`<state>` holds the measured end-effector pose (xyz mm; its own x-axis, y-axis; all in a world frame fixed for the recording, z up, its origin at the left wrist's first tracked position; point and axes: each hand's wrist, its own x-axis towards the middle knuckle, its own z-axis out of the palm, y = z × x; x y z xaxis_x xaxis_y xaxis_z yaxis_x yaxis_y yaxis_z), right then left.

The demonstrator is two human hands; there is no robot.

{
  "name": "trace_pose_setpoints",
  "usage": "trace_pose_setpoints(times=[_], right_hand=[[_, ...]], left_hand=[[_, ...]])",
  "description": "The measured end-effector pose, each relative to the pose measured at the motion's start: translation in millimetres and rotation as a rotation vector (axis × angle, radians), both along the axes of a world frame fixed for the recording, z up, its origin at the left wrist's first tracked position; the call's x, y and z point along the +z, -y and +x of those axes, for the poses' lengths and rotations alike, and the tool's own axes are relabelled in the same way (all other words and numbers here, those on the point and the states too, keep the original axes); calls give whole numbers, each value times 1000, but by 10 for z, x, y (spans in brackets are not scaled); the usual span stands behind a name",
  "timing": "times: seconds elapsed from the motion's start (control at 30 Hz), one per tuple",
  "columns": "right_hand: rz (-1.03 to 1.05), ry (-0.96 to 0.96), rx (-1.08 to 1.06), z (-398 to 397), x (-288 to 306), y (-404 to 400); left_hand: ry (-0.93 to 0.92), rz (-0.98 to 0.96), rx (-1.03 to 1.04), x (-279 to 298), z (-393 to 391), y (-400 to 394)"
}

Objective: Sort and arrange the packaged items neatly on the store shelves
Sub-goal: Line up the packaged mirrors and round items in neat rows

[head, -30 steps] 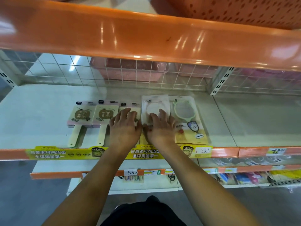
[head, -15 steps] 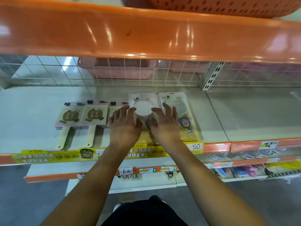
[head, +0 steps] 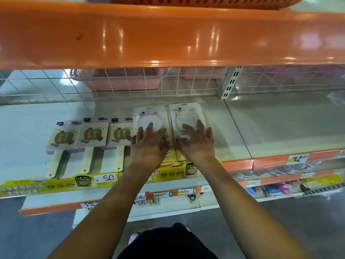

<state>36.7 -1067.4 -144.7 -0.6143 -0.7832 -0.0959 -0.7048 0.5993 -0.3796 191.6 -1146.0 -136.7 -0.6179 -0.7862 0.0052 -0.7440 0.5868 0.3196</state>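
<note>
left hand (head: 148, 144) flat on pink-ring pack (head: 150, 118) | right hand (head: 197, 142) flat on green-ring pack (head: 185, 114)

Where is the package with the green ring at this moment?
In the head view the green-ring package lies flat on the middle shelf, right of centre, beside the white-ring package. The right hand rests on it.

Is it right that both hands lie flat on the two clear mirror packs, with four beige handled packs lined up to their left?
Not quite: the head view shows three beige handled packs, not four. The left hand and right hand do lie flat on the clear mirror packs.
</note>
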Motion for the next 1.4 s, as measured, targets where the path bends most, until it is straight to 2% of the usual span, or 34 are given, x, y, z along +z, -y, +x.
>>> trace_pose_setpoints(times=[0.73, 1.07, 1.2, 1.4], right_hand=[[24, -12, 27, 10, 60, -46], [-210, -36, 385, 402, 195, -281], [-206, -57, 536, 512, 177, -380], [-219, -74, 529, 595, 105, -351]], left_hand=[[-69, 51, -32, -16, 106, 76], [-126, -27, -177, 139, 578, -104], [-133, -45, -212, 122, 753, -184], [-154, 1, -163, 103, 809, -229]])
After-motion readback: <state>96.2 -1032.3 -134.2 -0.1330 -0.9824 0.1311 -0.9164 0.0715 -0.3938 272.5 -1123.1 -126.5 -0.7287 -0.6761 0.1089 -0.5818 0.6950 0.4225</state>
